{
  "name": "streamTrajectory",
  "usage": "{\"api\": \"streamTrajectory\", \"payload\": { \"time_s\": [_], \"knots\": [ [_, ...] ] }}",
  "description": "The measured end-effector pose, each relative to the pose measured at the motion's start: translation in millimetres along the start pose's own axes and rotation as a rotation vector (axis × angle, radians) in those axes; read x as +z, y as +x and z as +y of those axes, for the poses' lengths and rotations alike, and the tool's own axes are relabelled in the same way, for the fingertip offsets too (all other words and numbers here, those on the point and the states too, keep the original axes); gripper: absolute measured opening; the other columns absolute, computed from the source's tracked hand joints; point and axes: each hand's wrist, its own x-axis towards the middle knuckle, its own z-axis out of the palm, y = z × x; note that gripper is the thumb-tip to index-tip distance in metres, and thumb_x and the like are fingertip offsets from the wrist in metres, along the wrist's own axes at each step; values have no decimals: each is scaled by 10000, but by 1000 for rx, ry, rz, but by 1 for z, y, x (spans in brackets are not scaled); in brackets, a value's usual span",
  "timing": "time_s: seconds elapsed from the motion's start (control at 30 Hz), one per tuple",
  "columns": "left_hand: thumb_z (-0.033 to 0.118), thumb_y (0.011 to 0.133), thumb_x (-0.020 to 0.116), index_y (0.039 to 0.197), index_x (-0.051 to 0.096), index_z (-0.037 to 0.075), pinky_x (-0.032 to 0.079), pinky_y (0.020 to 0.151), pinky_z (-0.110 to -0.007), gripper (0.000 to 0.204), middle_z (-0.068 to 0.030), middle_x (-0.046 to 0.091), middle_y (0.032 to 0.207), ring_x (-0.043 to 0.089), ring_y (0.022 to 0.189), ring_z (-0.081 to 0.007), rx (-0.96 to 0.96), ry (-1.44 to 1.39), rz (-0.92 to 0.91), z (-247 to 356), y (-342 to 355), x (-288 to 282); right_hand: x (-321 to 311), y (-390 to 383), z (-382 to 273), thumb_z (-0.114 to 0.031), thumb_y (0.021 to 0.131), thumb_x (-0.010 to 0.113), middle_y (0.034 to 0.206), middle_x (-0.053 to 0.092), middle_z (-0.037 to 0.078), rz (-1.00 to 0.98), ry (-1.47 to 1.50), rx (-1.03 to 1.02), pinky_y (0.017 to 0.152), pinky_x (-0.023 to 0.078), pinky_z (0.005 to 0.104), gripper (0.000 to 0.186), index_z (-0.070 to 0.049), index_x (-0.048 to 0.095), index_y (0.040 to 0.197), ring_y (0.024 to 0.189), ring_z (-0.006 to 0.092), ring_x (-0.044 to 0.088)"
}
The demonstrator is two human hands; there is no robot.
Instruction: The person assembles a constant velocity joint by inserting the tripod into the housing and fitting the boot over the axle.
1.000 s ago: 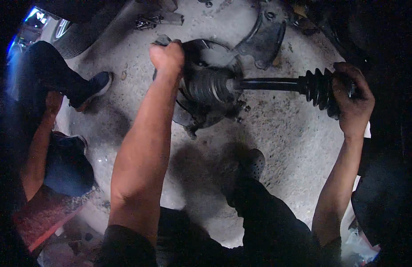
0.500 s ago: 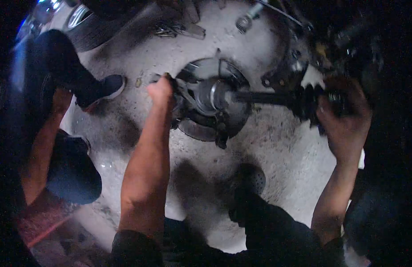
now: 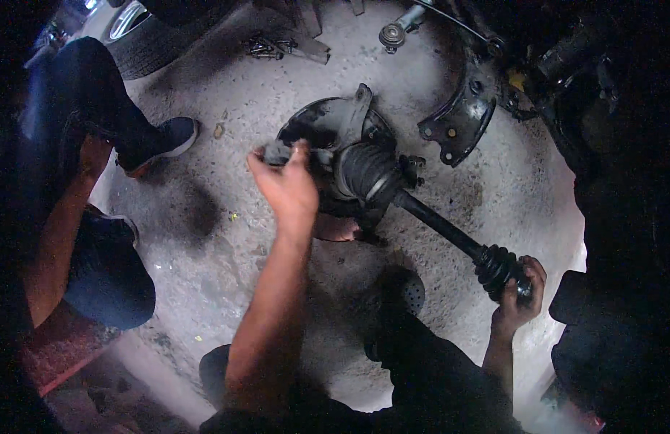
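Axle (image 3: 441, 225) sits joined to hub (image 3: 354, 124), far end unattached; left hand (image 3: 289, 191) grasps the hub, right hand (image 3: 516, 311) the axle.

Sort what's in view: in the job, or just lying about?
In the job:
- shaft with ribbed boots, near end gripped by the right hand
- round hub assembly, left hand at its edge

Apparently just about, untouched (link to the job unclear):
- small metal pieces, perhaps bolts
- wheel
- dark curved plate with holes
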Motion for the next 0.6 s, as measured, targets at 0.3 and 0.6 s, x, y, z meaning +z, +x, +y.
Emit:
{"api": "streamTrajectory", "payload": {
  "time_s": [0.3, 0.6],
  "knots": [
    [52, 799, 722, 1119, 509, 76, 483, 859, -392, 386, -175, 615, 967, 619, 914, -326, -51, -12, -290, 47, -85, -32, -31, -1, 139, -201, 882, 615, 1065, 647, 122, -6, 342, 403, 914, 494, 380, 327, 33, 613, 1111, 989, 237, 613],
    [135, 715, 705, 925, 533, 26, 381, 928, -612, 293, -218, 472, 904, 510, 948, -436, 495, -142, -713, 38, -161, -9, -29, -31, 221, -269, 889, 580, 946, 676, 113, 33, 482, 951, 681, 555, 369, 331, 18, 645, 1040, 778, 234, 649]
  ]
}}
